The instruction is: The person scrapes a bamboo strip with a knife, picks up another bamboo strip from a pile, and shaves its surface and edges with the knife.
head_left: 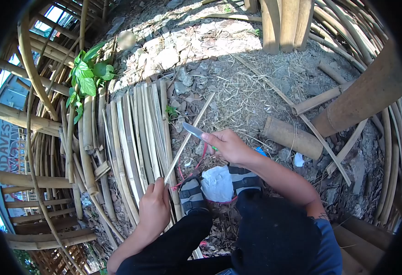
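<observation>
My left hand (pixel 154 207) is closed around the lower end of a thin bamboo strip (pixel 189 135), which slants up and to the right. In my right hand (pixel 228 145) is a knife (pixel 192 129), its blade pointing up and left and lying across the strip. Whether the edge touches the strip, I cannot tell. A bit of green shows at the knife's handle under my fingers. Left of the strip lies a row of split bamboo slats (pixel 139 133). Pale shavings (pixel 237 98) are scattered on the ground beyond the knife.
A crumpled white sheet (pixel 217 184) lies between my sandalled feet (pixel 192 195). At right are a short bamboo tube (pixel 293 136), a long slat (pixel 313 128) and a thick leaning pole (pixel 361 94). Bamboo fencing (pixel 31 123) and a leafy plant (pixel 85 75) stand at left.
</observation>
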### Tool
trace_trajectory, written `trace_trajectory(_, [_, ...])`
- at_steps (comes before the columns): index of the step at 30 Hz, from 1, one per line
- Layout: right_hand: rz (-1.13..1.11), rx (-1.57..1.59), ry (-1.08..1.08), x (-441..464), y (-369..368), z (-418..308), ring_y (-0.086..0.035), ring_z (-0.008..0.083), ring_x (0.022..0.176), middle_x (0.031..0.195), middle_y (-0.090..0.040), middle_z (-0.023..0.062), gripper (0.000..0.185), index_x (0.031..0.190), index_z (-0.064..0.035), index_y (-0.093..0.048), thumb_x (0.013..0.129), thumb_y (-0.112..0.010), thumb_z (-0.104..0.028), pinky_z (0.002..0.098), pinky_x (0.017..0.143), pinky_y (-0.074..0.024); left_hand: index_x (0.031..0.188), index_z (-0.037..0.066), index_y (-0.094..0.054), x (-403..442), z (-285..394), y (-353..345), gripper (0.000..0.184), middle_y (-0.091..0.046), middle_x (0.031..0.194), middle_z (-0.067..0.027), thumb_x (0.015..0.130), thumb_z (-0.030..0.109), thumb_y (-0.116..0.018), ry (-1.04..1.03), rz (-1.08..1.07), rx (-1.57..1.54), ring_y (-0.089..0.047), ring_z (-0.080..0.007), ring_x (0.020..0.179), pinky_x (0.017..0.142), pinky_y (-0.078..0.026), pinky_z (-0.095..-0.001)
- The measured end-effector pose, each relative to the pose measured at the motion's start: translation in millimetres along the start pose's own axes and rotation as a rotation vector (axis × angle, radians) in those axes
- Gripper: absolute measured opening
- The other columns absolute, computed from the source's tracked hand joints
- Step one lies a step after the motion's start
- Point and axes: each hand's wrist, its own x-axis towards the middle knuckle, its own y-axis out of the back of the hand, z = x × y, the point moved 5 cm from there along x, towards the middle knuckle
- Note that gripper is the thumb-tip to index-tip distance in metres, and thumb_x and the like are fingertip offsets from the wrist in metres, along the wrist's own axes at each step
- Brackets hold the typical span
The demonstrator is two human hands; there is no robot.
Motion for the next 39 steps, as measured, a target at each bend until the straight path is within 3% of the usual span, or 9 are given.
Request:
trace_trajectory(4, [-0.215,-0.065,0.008,-23.0,-34.4,-3.0,-0.039,0.0056,0.049,0.053,-0.044,-0.0031,0.05,0.07,-0.0033,-0.06,0.1,-0.051,-0.043,0.0242,0.047,-0.0323,0.106,-0.003,-0.054,1.8,3.2,1.4,0.016,-0.054,0.076,-0.0238,0.09,0.001,-0.055,-0.005,0.03,0.01,-0.058,-0.0433,0.064,0.055,-0.045,-0.0505])
trace_trajectory(7, [-0.228,-0.105,0.012,-19.1,-34.1,-1.7,-0.04,0.0059,0.049,0.053,-0.045,-0.0028,0.05,0.07,-0.0037,-0.061,0.099,-0.052,-0.043,0.0252,0.047,-0.033,0.107,-0.002,-0.054,1.8,4.2,2.5,0.017,-0.054,0.075,-0.0232,0.09,0.001,-0.056,0.006,0.032,0.038,-0.058,-0.0428,0.064,0.055,-0.045,-0.0501])
trace_trajectory(8, [-0.209,-0.246,0.001,-15.4,-26.3,-4.5,-0.052,0.0115,0.052,0.055,-0.055,0.0038,0.055,0.069,-0.0023,-0.062,0.098,-0.051,-0.049,0.031,0.053,-0.0426,0.107,-0.002,-0.054,2.2,4.5,2.9,0.017,-0.054,0.074,-0.0229,0.09,0.002,-0.056,0.003,0.035,0.03,-0.058,-0.0426,0.063,0.054,-0.045,-0.05])
trace_trajectory(12, [-0.175,-0.341,0.046,-13.5,-19.6,-11.4,-0.052,0.0116,0.052,0.054,-0.055,0.004,0.055,0.069,-0.0025,-0.062,0.097,-0.052,-0.049,0.0308,0.053,-0.0422,0.107,-0.002,-0.054,4.0,5.5,4.3,0.017,-0.054,0.074,-0.0223,0.09,0.002,-0.057,-0.009,0.04,0.018,-0.058,-0.0425,0.062,0.054,-0.045,-0.0499])
trace_trajectory(17, [0.024,-0.037,0.042,12.5,20.5,4.3,-0.045,0.0103,0.049,0.053,-0.05,0.0012,0.055,0.065,-0.0025,-0.06,0.098,-0.052,-0.045,0.0295,0.05,-0.0382,0.108,-0.002,-0.055,-0.6,-1.4,2.9,0.018,-0.055,0.075,-0.0226,0.091,0.003,-0.057,0.005,0.049,0.018,-0.058,-0.0425,0.062,0.054,-0.045,-0.0496])
trace_trajectory(18, [-0.04,0.045,-0.069,11.1,25.4,3.0,-0.042,0.0082,0.05,0.054,-0.048,-0.0003,0.056,0.062,-0.0029,-0.057,0.099,-0.051,-0.044,0.027,0.048,-0.0354,0.109,-0.002,-0.055,-0.7,-2.7,2.3,0.019,-0.055,0.075,-0.0228,0.091,0.002,-0.057,0.006,0.035,0.026,-0.058,-0.0424,0.063,0.054,-0.046,-0.0494])
trace_trajectory(27, [-0.252,0.113,-0.044,-15.5,-34.3,-6.7,-0.046,0.0072,0.052,0.059,-0.054,0.0011,0.05,0.074,-0.0005,-0.062,0.099,-0.052,-0.043,0.026,0.049,-0.0384,0.11,-0.003,-0.056,3.2,4.4,5.3,0.019,-0.057,0.079,-0.0242,0.092,0.003,-0.056,0.033,0.059,0.031,-0.059,-0.0425,0.066,0.057,-0.046,-0.0482])
trace_trajectory(29, [-0.215,-0.155,0.022,-8.3,-22.6,-9.3,-0.046,0.0083,0.05,0.055,-0.051,0.0006,0.052,0.07,-0.0017,-0.062,0.098,-0.054,-0.046,0.0284,0.05,-0.0389,0.111,-0.002,-0.057,3.7,4.8,4.8,0.021,-0.055,0.075,-0.0223,0.09,0.002,-0.057,-0.004,0.08,0.038,-0.059,-0.0418,0.063,0.055,-0.046,-0.0493])
trace_trajectory(39, [-0.182,-0.296,0.04,-1.3,-15.6,1.8,-0.045,0.0099,0.048,0.051,-0.049,0.0009,0.054,0.07,-0.0027,-0.065,0.096,-0.055,-0.048,0.0311,0.048,-0.0358,0.111,-0.002,-0.055,2.4,2.6,1.4,0.022,-0.055,0.075,-0.0229,0.09,0.002,-0.056,0.018,0.028,0.011,-0.058,-0.0421,0.063,0.056,-0.045,-0.0503])
